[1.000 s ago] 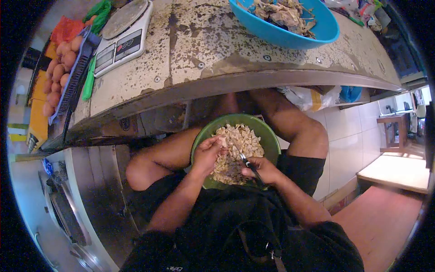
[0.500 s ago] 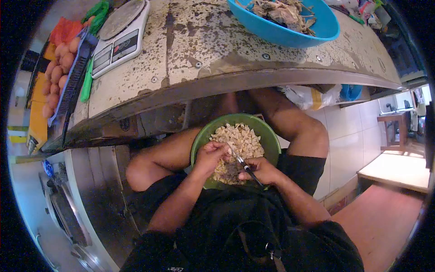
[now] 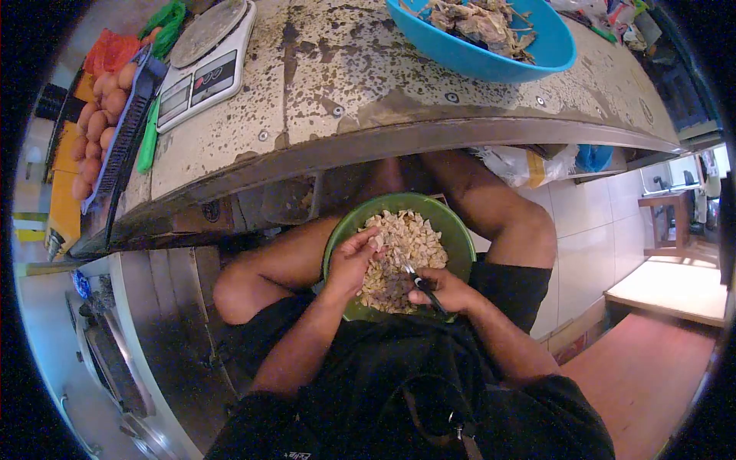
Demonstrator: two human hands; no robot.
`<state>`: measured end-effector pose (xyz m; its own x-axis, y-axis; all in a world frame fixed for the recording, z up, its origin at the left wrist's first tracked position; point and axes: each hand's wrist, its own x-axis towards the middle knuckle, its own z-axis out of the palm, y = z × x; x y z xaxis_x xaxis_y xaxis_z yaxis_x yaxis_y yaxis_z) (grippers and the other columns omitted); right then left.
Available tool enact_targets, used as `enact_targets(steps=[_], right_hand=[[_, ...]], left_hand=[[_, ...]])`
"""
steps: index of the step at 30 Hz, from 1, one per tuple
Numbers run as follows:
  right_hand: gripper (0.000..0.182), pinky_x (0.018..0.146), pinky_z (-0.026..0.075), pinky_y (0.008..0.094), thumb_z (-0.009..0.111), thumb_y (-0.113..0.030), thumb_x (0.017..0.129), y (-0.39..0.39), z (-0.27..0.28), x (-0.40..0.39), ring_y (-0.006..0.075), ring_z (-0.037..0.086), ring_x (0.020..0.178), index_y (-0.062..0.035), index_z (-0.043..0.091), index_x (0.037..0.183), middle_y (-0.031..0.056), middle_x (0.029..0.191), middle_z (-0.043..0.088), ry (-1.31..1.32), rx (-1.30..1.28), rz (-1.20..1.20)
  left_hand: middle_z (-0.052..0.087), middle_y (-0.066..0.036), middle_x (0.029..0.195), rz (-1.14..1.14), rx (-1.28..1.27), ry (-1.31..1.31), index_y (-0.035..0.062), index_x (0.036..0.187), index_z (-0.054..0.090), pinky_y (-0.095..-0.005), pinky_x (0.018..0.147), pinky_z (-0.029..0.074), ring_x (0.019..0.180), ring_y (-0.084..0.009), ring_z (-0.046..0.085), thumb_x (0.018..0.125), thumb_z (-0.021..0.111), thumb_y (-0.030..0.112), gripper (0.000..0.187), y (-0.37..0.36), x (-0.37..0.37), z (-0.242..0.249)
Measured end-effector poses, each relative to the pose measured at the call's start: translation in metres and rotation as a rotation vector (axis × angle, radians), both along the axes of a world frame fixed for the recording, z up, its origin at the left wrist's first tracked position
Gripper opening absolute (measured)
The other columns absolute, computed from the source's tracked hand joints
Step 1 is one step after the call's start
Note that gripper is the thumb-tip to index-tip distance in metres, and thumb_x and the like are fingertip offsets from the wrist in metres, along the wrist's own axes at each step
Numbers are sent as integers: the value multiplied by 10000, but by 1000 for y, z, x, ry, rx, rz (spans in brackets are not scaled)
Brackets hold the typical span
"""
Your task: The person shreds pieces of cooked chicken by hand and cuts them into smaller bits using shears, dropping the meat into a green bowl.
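A green basin (image 3: 464,238) rests in my lap, holding many small pale cut pieces (image 3: 418,234) with some darker bits toward the near side. Over its left half, my left hand (image 3: 354,261) pinches a small pale piece (image 3: 377,242) between thumb and fingers. My right hand (image 3: 448,293) grips the black handles of a pair of scissors (image 3: 431,296) above the basin's right side. The metal blades point up and left toward my left hand; their tips blur against the pale pieces.
Above the basin runs a stained counter edge (image 3: 368,138). On it stand a blue bowl (image 3: 491,70) of meat and bones, a kitchen scale (image 3: 203,84), a green-handled tool (image 3: 149,138) and a tray of eggs (image 3: 96,126). A wooden bench (image 3: 636,383) stands at right.
My left hand has moved slightly up and left, away from the scissors, its fingers lifting. The scissors have shifted slightly and their blades now sit apart from the left fingers.
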<state>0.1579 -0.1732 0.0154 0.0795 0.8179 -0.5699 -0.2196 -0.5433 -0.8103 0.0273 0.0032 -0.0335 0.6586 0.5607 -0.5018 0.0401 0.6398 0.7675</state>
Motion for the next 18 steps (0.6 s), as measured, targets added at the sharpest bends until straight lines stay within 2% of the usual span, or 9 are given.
enact_targets(steps=[2, 4, 6, 8, 9, 11, 15, 18], right_hand=[[530, 766, 424, 260, 722, -369, 768, 2, 7, 2, 104, 509, 835, -20, 556, 1130, 3, 899, 583, 26, 54, 81], [536, 769, 426, 265, 721, -372, 768, 0, 3, 3, 104, 508, 833, -16, 552, 1132, 5, 912, 584, 41, 53, 88], [543, 771, 428, 269, 721, -374, 767, -1, 1, 3, 104, 507, 832, -13, 549, 1134, 6, 925, 585, 54, 53, 94], [582, 849, 446, 310, 725, -423, 751, -1, 1, 4, 142, 558, 915, -28, 569, 1148, 56, 984, 634, -13, 45, 137], [582, 849, 446, 310, 725, -423, 751, 0, 2, 4, 142, 558, 915, -28, 569, 1148, 56, 984, 634, -13, 45, 135], [520, 684, 424, 241, 725, -353, 771, 1, 7, 2, 88, 507, 792, 2, 557, 1112, 6, 882, 593, -15, 13, 107], [466, 652, 424, 238, 727, -320, 775, 1, 4, 0, 85, 514, 773, 3, 585, 1078, 0, 847, 599, -35, 94, 94], [401, 621, 431, 242, 731, -298, 775, 2, 10, 1, 82, 523, 747, -2, 609, 1016, 0, 841, 607, -102, -28, 124]], left_hand=[[595, -93, 1028, 25, 12, -5, -14, 1106, 543, -276, 744, 505, 845, -174, 598, 862, 561, 0, 245, 1, 0, -2], [596, -89, 1003, 48, 24, -10, -5, 1060, 549, -276, 731, 504, 819, -166, 593, 842, 579, -20, 220, 2, -1, -6], [596, -79, 927, 35, 29, -101, 20, 951, 530, -272, 699, 502, 776, -150, 580, 809, 616, -32, 174, 3, -2, -7], [600, -77, 904, 8, 38, -72, 23, 928, 526, -269, 685, 501, 768, -147, 580, 805, 623, -27, 165, 2, -3, -6], [603, -74, 882, -17, 46, -44, 27, 905, 521, -266, 671, 499, 759, -144, 581, 802, 630, -22, 158, 1, -3, -4], [605, -73, 861, -40, 53, -18, 27, 898, 518, -267, 665, 499, 745, -143, 581, 796, 640, -17, 165, -2, -3, -1], [605, -67, 827, -59, -21, -9, 32, 902, 518, -259, 652, 494, 710, -137, 580, 793, 651, -1, 175, -1, -2, 12], [609, -63, 858, -43, -7, 10, 11, 969, 550, -259, 670, 492, 735, -137, 579, 809, 639, 11, 184, 0, -3, 3]])
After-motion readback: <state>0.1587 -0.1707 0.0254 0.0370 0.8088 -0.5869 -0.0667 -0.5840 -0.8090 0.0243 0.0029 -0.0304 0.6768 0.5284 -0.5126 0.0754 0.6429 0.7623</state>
